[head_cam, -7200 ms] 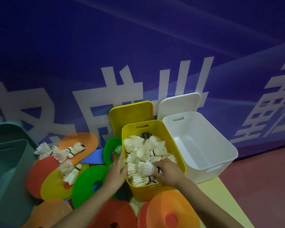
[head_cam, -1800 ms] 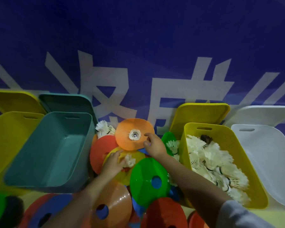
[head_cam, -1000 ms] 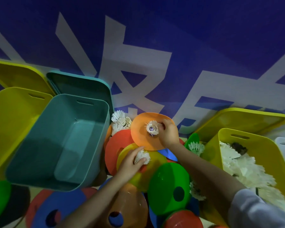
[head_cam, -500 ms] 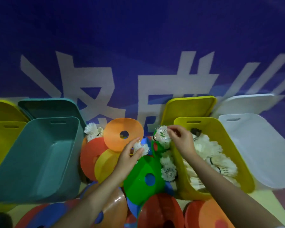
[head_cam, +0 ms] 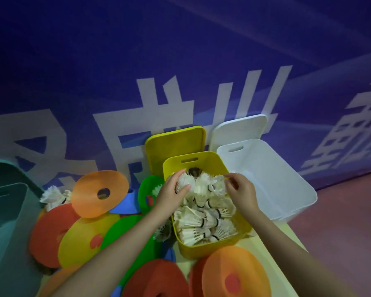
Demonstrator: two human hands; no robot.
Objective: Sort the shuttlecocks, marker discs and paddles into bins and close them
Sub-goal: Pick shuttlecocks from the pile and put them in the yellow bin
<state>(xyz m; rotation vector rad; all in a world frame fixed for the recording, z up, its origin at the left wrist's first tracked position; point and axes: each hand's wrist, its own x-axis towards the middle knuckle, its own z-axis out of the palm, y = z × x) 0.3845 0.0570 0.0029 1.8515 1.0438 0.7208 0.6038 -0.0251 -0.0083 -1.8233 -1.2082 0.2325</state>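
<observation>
A yellow bin [head_cam: 210,248] in the middle holds several white shuttlecocks [head_cam: 201,221]. My left hand [head_cam: 172,192] is over the bin's far left part, fingers curled round a shuttlecock [head_cam: 183,180]. Over the far right part my right hand [head_cam: 241,190] pinches another shuttlecock [head_cam: 219,183]. Loose shuttlecocks [head_cam: 54,195] lie at the left behind the marker discs. Coloured marker discs are piled left of the bin: an orange one [head_cam: 99,192] on top, then red [head_cam: 49,232], yellow [head_cam: 81,241] and green [head_cam: 124,232].
An empty white bin [head_cam: 287,189] stands right of the yellow one, with white and yellow lids [head_cam: 176,142] leaning on the blue banner wall behind. A teal bin [head_cam: 7,221] is at the left edge. More orange [head_cam: 236,275] and red discs lie near me.
Both hands have carried their shuttlecocks from the disc pile rightwards over the yellow bin. The view has swung right, so the teal bin is now mostly out of frame.
</observation>
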